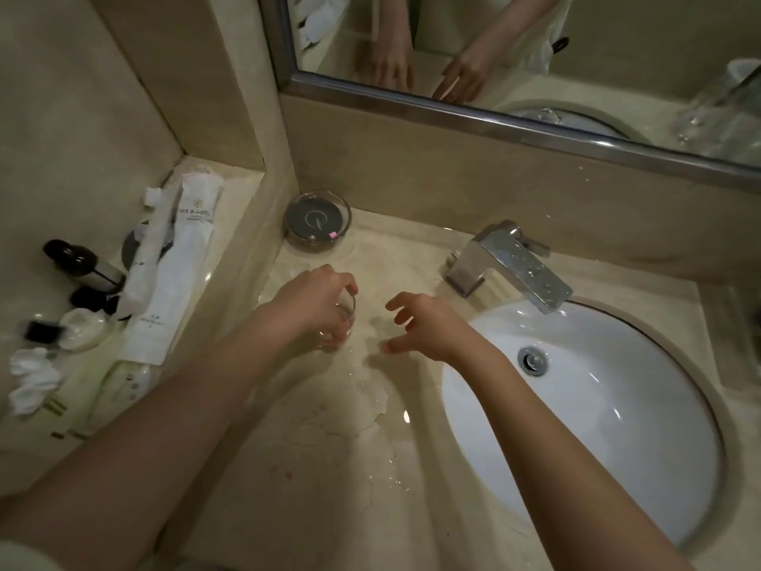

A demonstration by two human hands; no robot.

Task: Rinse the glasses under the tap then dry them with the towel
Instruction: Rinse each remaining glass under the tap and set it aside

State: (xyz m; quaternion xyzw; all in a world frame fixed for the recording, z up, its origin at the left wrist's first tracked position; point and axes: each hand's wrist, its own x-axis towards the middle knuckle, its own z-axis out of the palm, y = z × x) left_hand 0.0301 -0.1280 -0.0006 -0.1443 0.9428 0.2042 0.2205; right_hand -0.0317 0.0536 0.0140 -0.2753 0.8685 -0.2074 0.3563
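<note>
The left hand (317, 300) is closed from above around a clear glass (339, 325) that stands upright on the wet stone counter (329, 447), left of the basin (576, 405); the fingers wrap the rim and sides, so the glass is largely hidden under the hand. The right hand (424, 327) hovers just beside it, fingers spread and curled, holding nothing. The tap (514, 265) stands at the back of the basin, well to the right of the glass, and no water can be seen running from it. Puddles and drops lie on the counter in front of the hands. No towel is clearly in view, though crumpled white cloth or tissue (31, 379) lies at the far left. This looks like the start of a rinse: the glass must next be lifted and carried right, under the spout, with the free hand likely needed to open the tap lever, and the wet glass calls for a firm grasp
</note>
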